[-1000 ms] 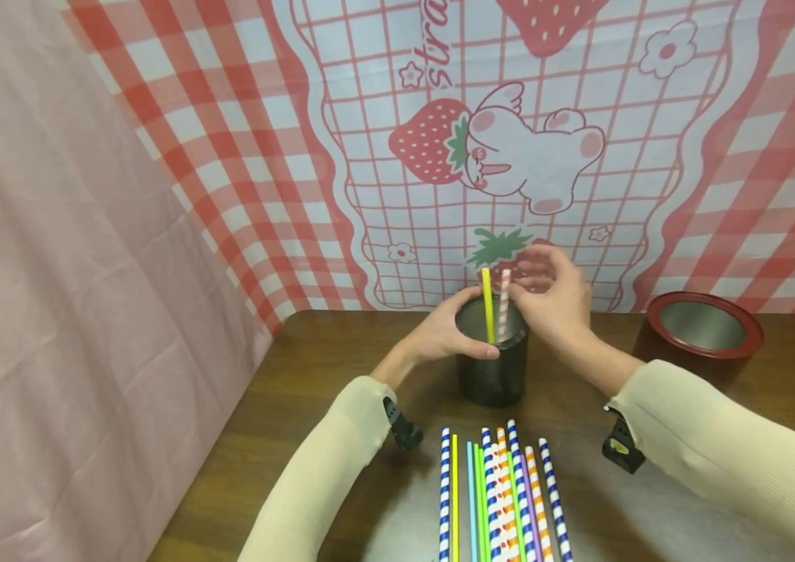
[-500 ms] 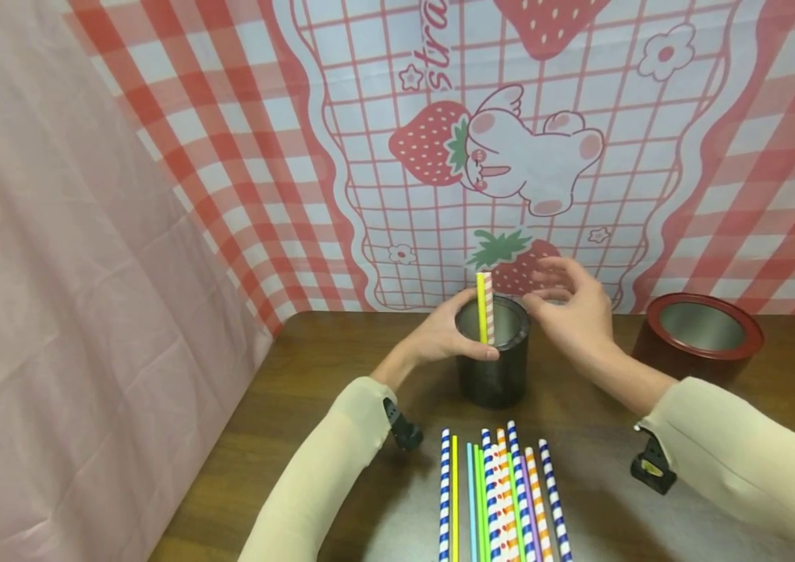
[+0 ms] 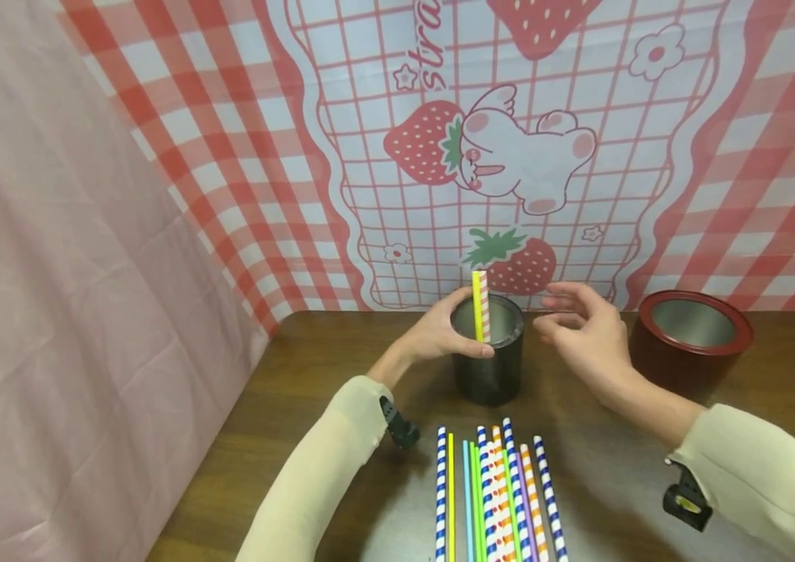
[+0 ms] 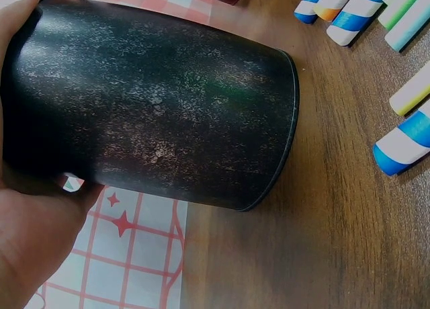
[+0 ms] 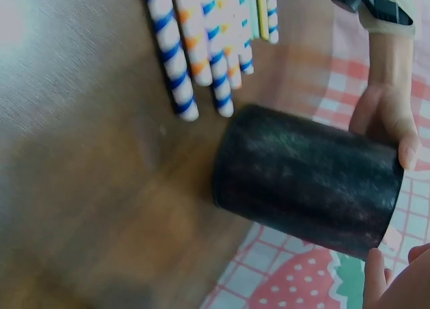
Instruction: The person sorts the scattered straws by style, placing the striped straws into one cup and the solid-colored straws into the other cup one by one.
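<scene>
In the head view my left hand (image 3: 435, 332) grips a black canister (image 3: 487, 378) near its rim, with the thumb at the front. The canister stands upright on the table. A yellow straw (image 3: 477, 304) and a pink-and-white striped straw (image 3: 486, 308) stick up from it side by side, against its left part. To the right of the canister, my right hand (image 3: 590, 332) is in the air with bent, loose fingers, holding nothing. Nearer to me lies a row of straws (image 3: 495, 492), some striped and some plain. The left wrist view shows the canister's scuffed side (image 4: 154, 107).
A dark red tin (image 3: 685, 363) with a wide rim stands on the wooden table (image 3: 285, 390), right of my right hand. Behind the table hangs a strawberry-print cloth (image 3: 397, 211). A pink curtain (image 3: 74, 312) hangs at the left.
My right hand has moved from the pink-and-white straw to the right and down, away from the canister. That straw has tipped left, beside the yellow one. The left hand keeps its grip.
</scene>
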The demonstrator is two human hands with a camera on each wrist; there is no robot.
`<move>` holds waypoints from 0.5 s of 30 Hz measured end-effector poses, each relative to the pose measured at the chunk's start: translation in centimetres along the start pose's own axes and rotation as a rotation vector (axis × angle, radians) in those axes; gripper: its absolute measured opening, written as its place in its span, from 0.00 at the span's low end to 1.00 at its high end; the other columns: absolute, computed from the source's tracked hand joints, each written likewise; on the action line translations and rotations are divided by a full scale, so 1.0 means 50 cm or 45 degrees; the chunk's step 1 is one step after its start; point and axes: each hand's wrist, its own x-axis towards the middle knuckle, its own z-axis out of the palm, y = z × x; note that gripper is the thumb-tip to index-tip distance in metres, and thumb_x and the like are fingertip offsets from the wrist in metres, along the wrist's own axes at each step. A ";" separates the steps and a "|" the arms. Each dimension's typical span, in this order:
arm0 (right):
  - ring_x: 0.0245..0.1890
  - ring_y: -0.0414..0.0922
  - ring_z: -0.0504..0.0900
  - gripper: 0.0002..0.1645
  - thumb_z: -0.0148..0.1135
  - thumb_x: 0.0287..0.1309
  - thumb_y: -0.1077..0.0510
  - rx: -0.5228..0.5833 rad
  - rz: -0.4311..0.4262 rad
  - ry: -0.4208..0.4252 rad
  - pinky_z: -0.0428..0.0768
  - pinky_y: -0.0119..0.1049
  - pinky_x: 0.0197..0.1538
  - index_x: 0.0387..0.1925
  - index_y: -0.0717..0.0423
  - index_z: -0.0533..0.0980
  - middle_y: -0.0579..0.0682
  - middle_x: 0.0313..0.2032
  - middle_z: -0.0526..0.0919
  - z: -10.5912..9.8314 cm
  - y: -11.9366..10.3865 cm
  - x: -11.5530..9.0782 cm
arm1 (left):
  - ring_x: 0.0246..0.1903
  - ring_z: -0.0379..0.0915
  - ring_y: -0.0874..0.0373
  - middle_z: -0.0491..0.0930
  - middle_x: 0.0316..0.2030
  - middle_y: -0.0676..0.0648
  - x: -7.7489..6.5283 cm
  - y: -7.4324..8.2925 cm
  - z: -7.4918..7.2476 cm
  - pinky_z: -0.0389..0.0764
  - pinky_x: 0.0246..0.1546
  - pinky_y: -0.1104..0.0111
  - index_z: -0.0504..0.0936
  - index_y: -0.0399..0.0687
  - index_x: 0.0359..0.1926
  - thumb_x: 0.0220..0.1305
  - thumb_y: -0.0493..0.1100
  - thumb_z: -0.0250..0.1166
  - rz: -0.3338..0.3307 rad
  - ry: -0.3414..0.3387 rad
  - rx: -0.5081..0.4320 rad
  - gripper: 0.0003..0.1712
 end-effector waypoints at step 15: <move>0.35 0.28 0.81 0.25 0.61 0.57 0.66 -0.037 0.129 -0.205 0.84 0.35 0.37 0.57 0.64 0.69 0.65 0.50 0.79 -0.019 0.060 -0.077 | 0.50 0.71 0.56 0.72 0.53 0.47 0.001 -0.001 -0.001 0.75 0.51 0.67 0.57 0.51 0.71 0.42 0.42 0.78 -0.008 -0.006 0.009 0.56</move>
